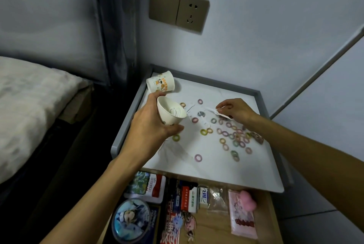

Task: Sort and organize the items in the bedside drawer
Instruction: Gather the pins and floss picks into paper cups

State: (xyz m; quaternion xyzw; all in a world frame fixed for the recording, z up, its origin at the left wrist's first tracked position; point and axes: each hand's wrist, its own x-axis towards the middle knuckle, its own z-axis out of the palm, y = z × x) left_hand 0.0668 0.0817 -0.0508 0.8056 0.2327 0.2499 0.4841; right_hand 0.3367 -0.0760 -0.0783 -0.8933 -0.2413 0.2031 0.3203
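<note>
Lowest in the frame, the open wooden drawer (271, 214) holds packets and a round blue tin (131, 221). At centre left, the left hand (149, 123) curls round a white paper cup (171, 112) tilted rightward. Its walls look thin and would probably crush under a hard squeeze. At centre right, the right hand (234, 111) pinches a slim white plastic pick (218, 113) above the white tabletop (216, 171), among small coloured elastic rings (236, 137). The pick looks featherlight and is best nipped by its handle.
</note>
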